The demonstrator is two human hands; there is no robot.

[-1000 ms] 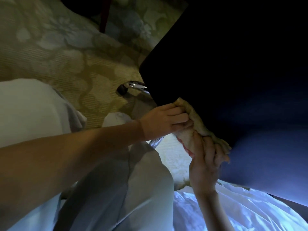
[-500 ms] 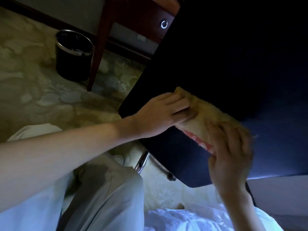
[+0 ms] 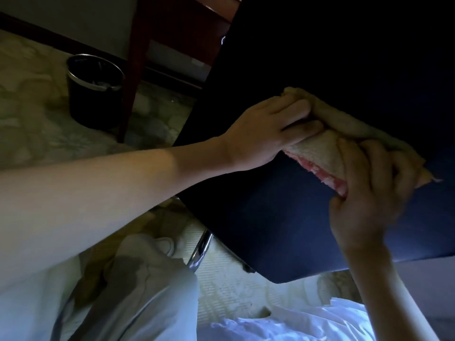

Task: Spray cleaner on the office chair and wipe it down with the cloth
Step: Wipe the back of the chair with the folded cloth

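Right of centre in the head view, the left hand and right hand are both clutching the bunched cloth, pressing it against the chair. Over the last second the cloth has been travelling from the dark panel's edge onto its face, so wiping is progressing. Nothing legible is showing: no brand, label or writing.

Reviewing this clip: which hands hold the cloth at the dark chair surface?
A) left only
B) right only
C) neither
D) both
D: the left hand and the right hand each grip the cloth, bunched between them against the chair.
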